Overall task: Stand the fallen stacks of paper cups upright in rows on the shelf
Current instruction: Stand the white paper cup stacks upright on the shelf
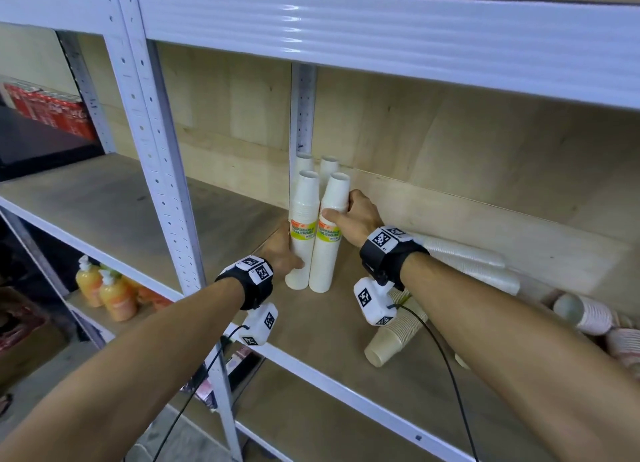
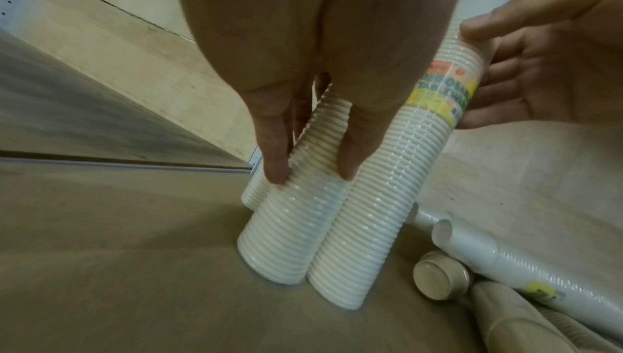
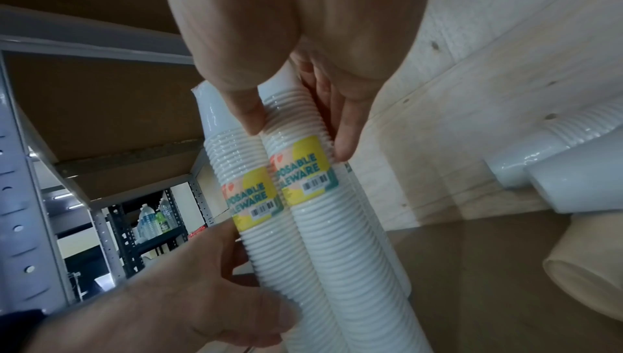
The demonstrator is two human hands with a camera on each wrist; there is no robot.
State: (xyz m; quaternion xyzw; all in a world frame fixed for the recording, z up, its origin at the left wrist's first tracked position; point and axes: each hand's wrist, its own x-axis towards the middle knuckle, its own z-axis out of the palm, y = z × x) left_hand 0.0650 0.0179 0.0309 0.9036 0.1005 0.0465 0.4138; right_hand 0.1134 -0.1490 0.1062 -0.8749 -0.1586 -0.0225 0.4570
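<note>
Four upright white cup stacks [image 1: 300,226] on the shelf [image 1: 214,240], both hands [image 1: 282,254] each gripping one front stack.

Four cup stacks [image 1: 313,219] stand on the shelf [image 1: 322,326], two in front and two behind, by the back wall. To their right, more stacks [image 1: 474,264] lie on their sides.

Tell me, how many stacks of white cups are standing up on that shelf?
4. Two in front: the left front stack held by the left hand, the right front stack by the right hand. Two behind: the back left stack and back right stack. More could be hidden behind.
</note>
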